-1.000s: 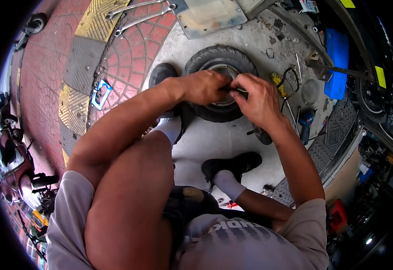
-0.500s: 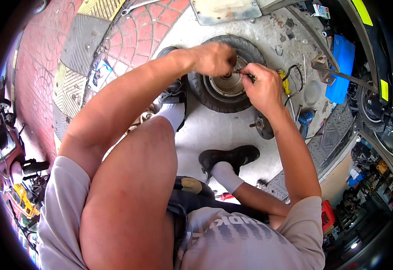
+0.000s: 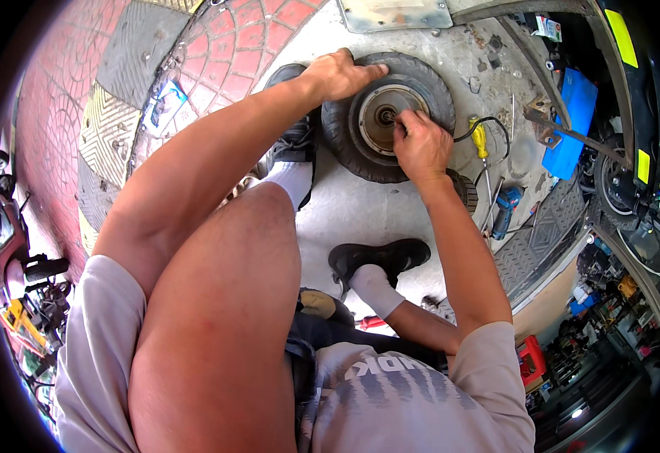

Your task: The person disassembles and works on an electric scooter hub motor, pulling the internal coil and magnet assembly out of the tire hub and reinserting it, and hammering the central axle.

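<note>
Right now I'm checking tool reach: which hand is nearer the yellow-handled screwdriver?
Right. The right hand is at the wheel hub, just left of the yellow-handled screwdriver; the left hand rests on the tyre's far top edge.

A small wheel (image 3: pixel 387 117) with a thick black tyre and a metal hub lies flat on the concrete floor (image 3: pixel 360 219). The left hand (image 3: pixel 341 74) rests palm down on the tyre's upper left edge, fingers spread over the rubber. The right hand (image 3: pixel 420 143) sits on the wheel's right side, its fingertips curled in at the middle of the hub. A yellow-handled screwdriver (image 3: pixel 480 140) lies just right of the wheel, beside a black cable (image 3: pixel 488 124). Two black shoes (image 3: pixel 379 257) with white socks stand on the floor near the wheel. A blue box (image 3: pixel 568 121) lies farther right.
</note>
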The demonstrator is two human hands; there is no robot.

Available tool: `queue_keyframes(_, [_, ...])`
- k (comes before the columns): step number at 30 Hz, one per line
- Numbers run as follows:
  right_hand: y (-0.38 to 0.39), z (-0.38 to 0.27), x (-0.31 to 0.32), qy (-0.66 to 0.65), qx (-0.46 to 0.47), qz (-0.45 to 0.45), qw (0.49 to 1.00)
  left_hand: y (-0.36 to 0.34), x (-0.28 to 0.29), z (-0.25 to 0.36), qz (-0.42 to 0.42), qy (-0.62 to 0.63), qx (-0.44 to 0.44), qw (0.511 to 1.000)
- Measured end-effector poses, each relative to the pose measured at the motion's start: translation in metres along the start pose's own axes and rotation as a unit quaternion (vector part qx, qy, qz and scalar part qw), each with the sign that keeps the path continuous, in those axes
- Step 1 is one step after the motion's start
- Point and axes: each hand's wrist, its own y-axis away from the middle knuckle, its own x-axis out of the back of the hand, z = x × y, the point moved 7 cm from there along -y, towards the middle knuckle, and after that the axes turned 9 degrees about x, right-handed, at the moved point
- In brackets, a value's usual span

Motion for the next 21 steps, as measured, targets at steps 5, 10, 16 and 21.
queue_keyframes(5, [0.01,0.006,-0.009,0.015,-0.005,0.025,1.0,-0.004,-0.001,-0.003,-0.006,0.017,-0.033,0.999])
queue_keyframes(10, [0.014,0.009,-0.008,0.004,-0.028,0.056,0.998,-0.007,-0.002,-0.006,-0.013,0.012,-0.03,0.999])
queue_keyframes(16, [0.012,0.005,-0.008,0.018,-0.018,0.076,0.997,-0.013,-0.009,-0.009,-0.008,0.062,-0.06,0.996])
queue_keyframes(21, [0.015,0.001,-0.008,0.014,0.018,0.07,0.997,-0.004,-0.005,-0.006,-0.017,0.05,-0.042,0.998])
